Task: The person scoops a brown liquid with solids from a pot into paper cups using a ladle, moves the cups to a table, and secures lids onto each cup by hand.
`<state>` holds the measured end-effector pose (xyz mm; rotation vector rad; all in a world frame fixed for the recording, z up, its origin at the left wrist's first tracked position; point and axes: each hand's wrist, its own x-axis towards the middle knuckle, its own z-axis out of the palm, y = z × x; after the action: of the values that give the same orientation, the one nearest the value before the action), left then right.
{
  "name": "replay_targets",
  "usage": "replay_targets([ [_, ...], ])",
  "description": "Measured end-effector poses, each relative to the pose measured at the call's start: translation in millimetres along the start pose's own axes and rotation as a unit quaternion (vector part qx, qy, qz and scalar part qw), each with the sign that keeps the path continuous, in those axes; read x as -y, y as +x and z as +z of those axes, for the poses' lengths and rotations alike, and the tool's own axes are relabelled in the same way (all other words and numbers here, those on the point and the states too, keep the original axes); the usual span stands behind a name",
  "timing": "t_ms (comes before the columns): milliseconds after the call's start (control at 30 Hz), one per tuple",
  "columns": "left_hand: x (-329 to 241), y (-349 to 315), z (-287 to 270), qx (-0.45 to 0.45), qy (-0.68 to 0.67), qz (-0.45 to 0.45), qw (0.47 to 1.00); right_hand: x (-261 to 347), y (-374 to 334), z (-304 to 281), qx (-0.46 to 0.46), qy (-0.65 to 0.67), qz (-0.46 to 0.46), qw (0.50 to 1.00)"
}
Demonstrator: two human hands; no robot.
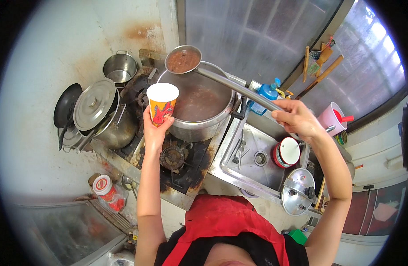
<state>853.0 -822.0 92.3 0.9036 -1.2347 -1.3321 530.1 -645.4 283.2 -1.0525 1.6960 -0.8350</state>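
My left hand (156, 128) is wrapped round a paper cup (163, 107), orange and yellow with a red print and a white inside. The cup stands upright beside the near left rim of a large steel pot (195, 126) full of steaming brown liquid. In my right hand (297, 117) is the long handle of a steel ladle (235, 84). Its bowl, filled with reddish-brown beans or a thick soup (183, 61), is held over the pot's far left rim, apart from the cup.
The pot sits on a sooty gas stove (173, 155). Left are a lidded pot (115, 128), an open pot (120, 68) and a black pan (66, 104). Right is a steel sink (252, 177) with stacked bowls (289, 150), a pressure cooker lid (298, 191) and a blue pump bottle (267, 93).
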Motion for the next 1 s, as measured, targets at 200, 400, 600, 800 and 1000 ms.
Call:
replay_targets([
  [200,0,21,20,-0.004,-0.028,0.003,1.0,33,-57,-5,-0.054,-0.013,-0.029,0.998],
  [400,8,22,38,-0.002,-0.037,0.002,0.999,31,-84,-7,-0.101,-0.067,-0.056,0.991],
  [600,12,18,42,-0.003,-0.066,-0.006,0.998,24,-91,-7,-0.139,-0.189,-0.129,0.964],
  [800,14,15,47,-0.007,-0.087,-0.006,0.996,18,-98,-8,-0.183,-0.259,-0.181,0.931],
  [1000,16,14,50,-0.012,-0.117,-0.019,0.993,22,-105,-2,-0.225,-0.298,-0.196,0.907],
])
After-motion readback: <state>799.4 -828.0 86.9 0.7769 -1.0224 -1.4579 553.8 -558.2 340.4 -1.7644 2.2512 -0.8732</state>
